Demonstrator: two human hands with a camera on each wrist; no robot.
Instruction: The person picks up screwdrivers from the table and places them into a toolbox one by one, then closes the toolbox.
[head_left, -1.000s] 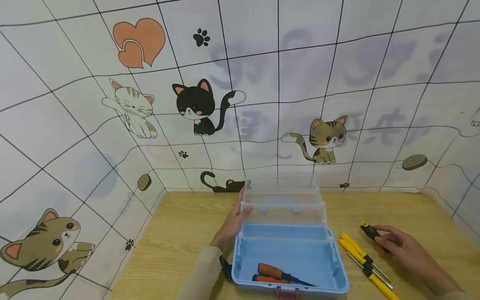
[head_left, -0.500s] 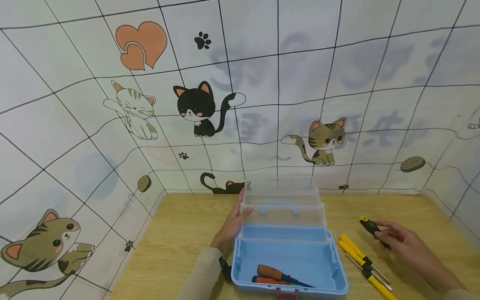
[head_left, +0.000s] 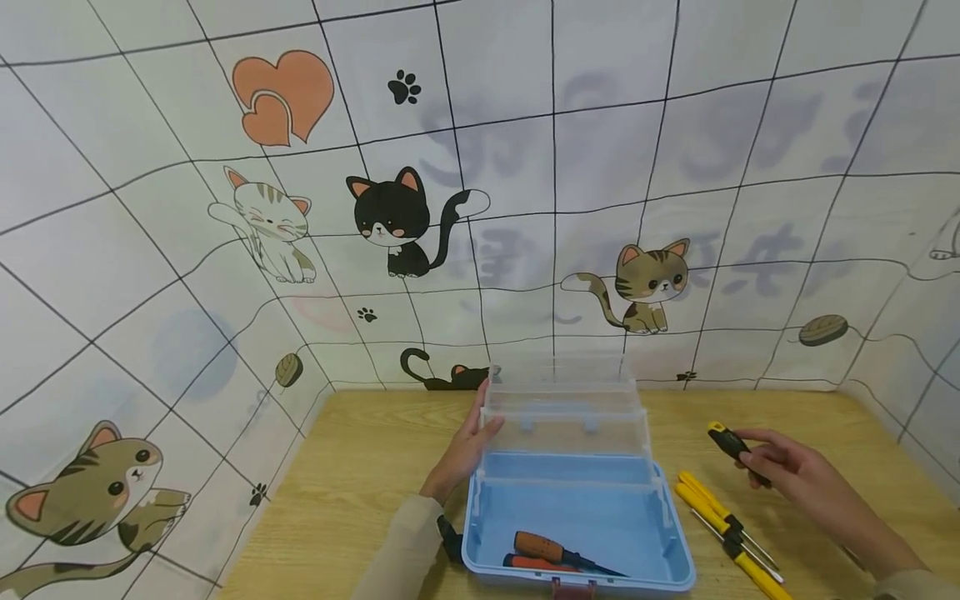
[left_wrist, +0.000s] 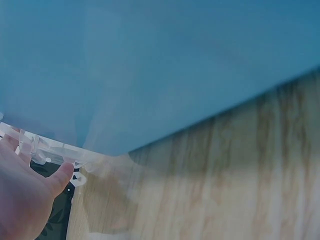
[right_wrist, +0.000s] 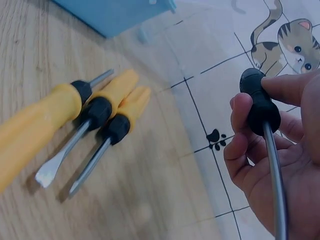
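Note:
My right hand [head_left: 802,483] holds a screwdriver [head_left: 726,442] by its black handle with a yellow end, above the table. In the right wrist view its metal shaft [right_wrist: 275,175] points back past the palm. My left hand [head_left: 459,458] grips the left edge of the clear lid [head_left: 566,429], thumb in front and fingers behind. The lid stands raised on a light blue toolbox [head_left: 600,510]. Inside, near the front wall, lie a screwdriver with a brown handle [head_left: 537,546] and a red-orange handle [head_left: 536,563] partly beneath it.
Several yellow-handled screwdrivers [head_left: 705,504] lie on the wooden table [head_left: 375,467] right of the toolbox, between it and my right hand. A tiled-pattern wall [head_left: 517,292] with cat pictures rises close behind the lid. A black object [head_left: 450,537] shows beside my left wrist.
My right hand has lifted the black-handled screwdriver a little off the table and shifted slightly left. My left hand stays on the lid.

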